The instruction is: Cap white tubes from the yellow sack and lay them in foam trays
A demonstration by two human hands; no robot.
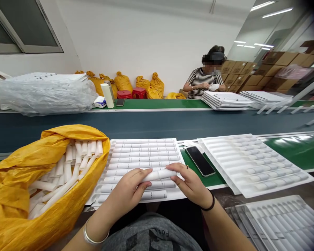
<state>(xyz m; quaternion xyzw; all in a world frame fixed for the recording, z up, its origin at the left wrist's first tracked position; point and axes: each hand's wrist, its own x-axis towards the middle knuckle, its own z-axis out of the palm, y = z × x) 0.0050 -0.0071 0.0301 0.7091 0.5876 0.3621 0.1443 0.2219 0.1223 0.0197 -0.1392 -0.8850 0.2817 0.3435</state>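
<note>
A white plastic tube point(159, 174) lies level between my two hands, above a white tray point(181, 195). My left hand point(133, 186) is closed on its left end with thumb and fingers. The fingers of my right hand point(188, 181) pinch its right end. In the tray's grooves lie rows of similar white tubes point(143, 159) with small dark print. Left of the tray, an open yellow sack point(75, 130) holds many loose white tubes point(68, 170).
A phone point(200, 160) lies right of the tray, before stacked trays point(256, 167) and more trays point(285, 219). A blue-grey conveyor belt point(151, 123) runs across. Beyond it, a person in a striped shirt point(202, 82) handles a white object near a tray stack point(227, 101).
</note>
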